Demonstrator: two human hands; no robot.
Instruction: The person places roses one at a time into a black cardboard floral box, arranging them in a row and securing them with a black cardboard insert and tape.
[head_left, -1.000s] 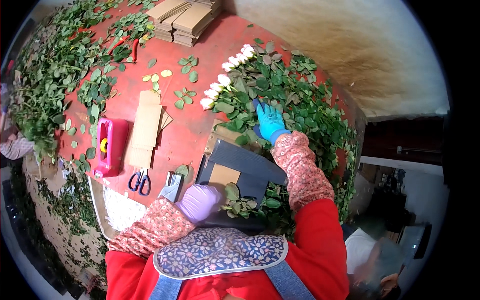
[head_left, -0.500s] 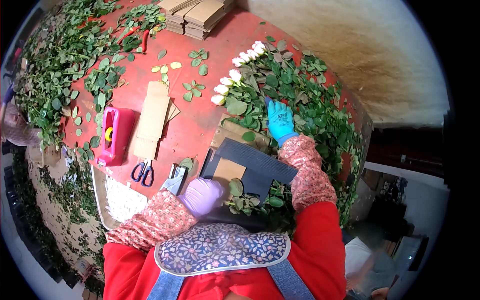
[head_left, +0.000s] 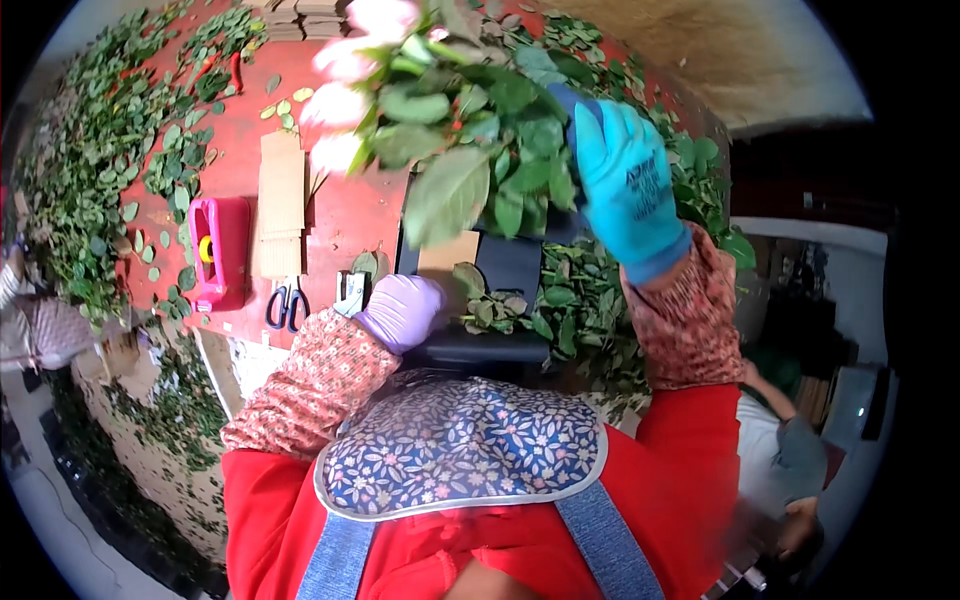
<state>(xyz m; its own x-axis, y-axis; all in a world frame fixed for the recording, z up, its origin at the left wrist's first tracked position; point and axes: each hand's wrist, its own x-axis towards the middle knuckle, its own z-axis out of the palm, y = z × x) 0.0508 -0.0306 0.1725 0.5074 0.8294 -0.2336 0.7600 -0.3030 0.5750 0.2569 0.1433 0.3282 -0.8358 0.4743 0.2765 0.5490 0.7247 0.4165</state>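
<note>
- Far left, at nine o'clock from the left hand (head_left: 400,312), another person's pale sleeve (head_left: 50,330) shows at the rim; clock directions below are from this same hand.
- Between nine and ten: a broad heap of green rose leaves (head_left: 75,225).
- Also between nine and ten, nearer: a pink tape dispenser (head_left: 235,260) with a yellow core, standing on the red desk (head_left: 350,220).
- Between ten and eleven: overlapping brown cardboard strips (head_left: 282,200).
- At nine: scissors (head_left: 277,308) with dark blue handles, their blades toward the strips.
- Just beside the hand, at ten: a metal stapler (head_left: 350,288), partly hidden.
- The left hand itself, purple-gloved, is curled at the near side of the desk; whether its grip holds anything, I cannot tell.
- Between one and two: a brown cardboard piece (head_left: 450,252) lying on a dark board (head_left: 515,265).
- From between eleven and one: a bunch of pale pink roses (head_left: 470,125), held above the desk, slightly blurred, blooms at its left end.
- At three: a small leafy sprig (head_left: 490,312), then more leafy stems (head_left: 585,310).
- At two: the right hand (head_left: 630,190), turquoise-gloved, its grip closed around the bunch's leafy right end.
- Between three and four, well apart: a co-worker (head_left: 800,455).
</note>
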